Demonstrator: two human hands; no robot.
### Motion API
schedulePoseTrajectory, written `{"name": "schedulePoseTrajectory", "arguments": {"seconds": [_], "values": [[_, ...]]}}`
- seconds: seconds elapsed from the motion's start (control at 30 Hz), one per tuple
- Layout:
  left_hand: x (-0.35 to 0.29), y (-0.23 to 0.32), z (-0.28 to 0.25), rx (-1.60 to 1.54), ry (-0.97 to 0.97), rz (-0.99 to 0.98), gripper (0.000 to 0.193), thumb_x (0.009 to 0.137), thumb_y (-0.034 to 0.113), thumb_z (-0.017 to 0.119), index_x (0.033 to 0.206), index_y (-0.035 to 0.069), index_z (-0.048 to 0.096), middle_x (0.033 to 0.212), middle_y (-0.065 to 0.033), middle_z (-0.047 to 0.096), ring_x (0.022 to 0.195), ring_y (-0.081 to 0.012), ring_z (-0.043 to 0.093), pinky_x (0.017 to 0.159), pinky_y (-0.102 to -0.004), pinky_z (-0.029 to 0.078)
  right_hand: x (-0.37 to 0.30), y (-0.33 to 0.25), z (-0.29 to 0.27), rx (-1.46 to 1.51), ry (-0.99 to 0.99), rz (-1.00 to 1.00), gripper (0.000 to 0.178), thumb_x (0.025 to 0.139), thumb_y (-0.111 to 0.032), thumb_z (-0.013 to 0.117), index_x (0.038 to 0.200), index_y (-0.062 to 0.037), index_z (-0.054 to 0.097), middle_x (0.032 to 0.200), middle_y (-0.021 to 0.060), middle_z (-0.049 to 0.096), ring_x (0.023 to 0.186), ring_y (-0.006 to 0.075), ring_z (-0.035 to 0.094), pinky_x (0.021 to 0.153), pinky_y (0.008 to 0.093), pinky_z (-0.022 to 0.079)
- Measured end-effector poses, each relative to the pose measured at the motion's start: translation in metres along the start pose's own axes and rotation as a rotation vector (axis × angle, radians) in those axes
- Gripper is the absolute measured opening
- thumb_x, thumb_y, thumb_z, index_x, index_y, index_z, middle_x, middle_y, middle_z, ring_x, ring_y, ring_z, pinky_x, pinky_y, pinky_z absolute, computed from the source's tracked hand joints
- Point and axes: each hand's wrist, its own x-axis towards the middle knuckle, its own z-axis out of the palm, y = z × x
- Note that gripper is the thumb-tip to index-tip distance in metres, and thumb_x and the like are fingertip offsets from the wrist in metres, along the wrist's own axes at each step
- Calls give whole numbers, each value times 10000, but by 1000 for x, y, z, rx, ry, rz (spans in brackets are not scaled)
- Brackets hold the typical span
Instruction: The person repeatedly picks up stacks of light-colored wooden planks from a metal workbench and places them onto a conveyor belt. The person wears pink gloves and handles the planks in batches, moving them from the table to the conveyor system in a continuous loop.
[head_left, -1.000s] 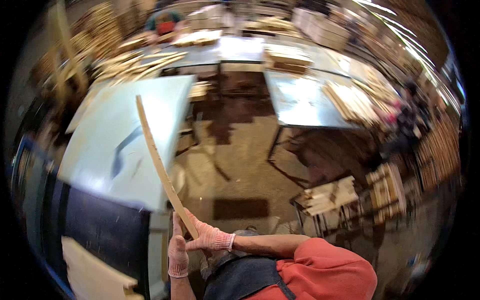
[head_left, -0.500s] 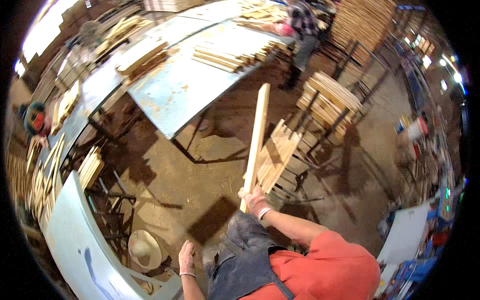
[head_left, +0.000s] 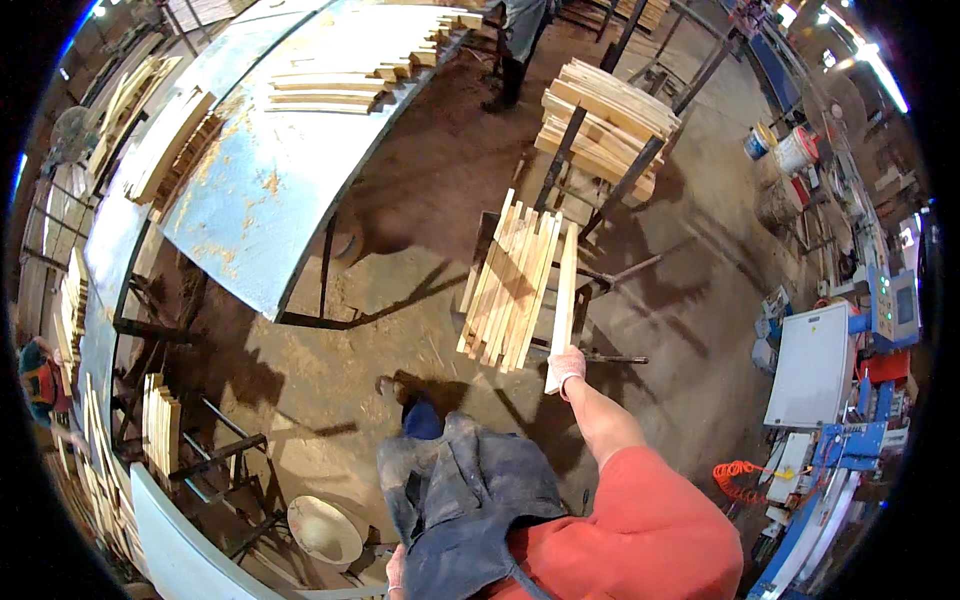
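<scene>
My right hand (head_left: 567, 366), in a pale work glove, is closed round the near end of a long light wooden strip (head_left: 565, 290). The strip points away from me, beside the right edge of a layer of similar strips (head_left: 510, 285) on a dark metal stand; whether it touches them I cannot tell. My left hand (head_left: 395, 572), also gloved, hangs low by the dark apron (head_left: 470, 490), which hides most of its fingers. No wood shows at that hand.
A taller stack of wooden pieces (head_left: 610, 125) stands on a metal rack beyond. A blue-topped table (head_left: 240, 220) bearing boards is at far left. A pale round basin (head_left: 327, 530) sits low at left. Machinery with a white cabinet (head_left: 812, 365) lines the right. Another person (head_left: 520, 40) stands at the back.
My view has swung to the right. The strip in my right hand has come down from a raised slant to alongside the layer of strips. My left hand has slipped partly behind the apron.
</scene>
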Motion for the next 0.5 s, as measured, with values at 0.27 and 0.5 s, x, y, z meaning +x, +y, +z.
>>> {"name": "schedulePoseTrajectory", "arguments": {"seconds": [0.27, 0.5], "values": [[73, 87, -121, 196, -132, 43, 297, 1023, 336, 705, 971, 48, 757, 858, -111, 746, 871, -246, 728, 842, -441, 586, -25, -27, 36, -23, -113, -58, 538, 785, -196, 857, 1276, -59, 685, 1241, 227, 757, 1157, 396, 731, 997, 461, 574], [169, 162, -248, 725, -94, 437, 169, 962, 236, 739, 996, 72, 762, 897, -142, 761, 869, -290, 749, 847, -449, 601, 4, -81, 94, -385, -252, 35, 355, 1063, -158, 579, 1398, -73, 660, 1379, 146, 726, 1191, 382, 697, 1047, 459, 494]]}}
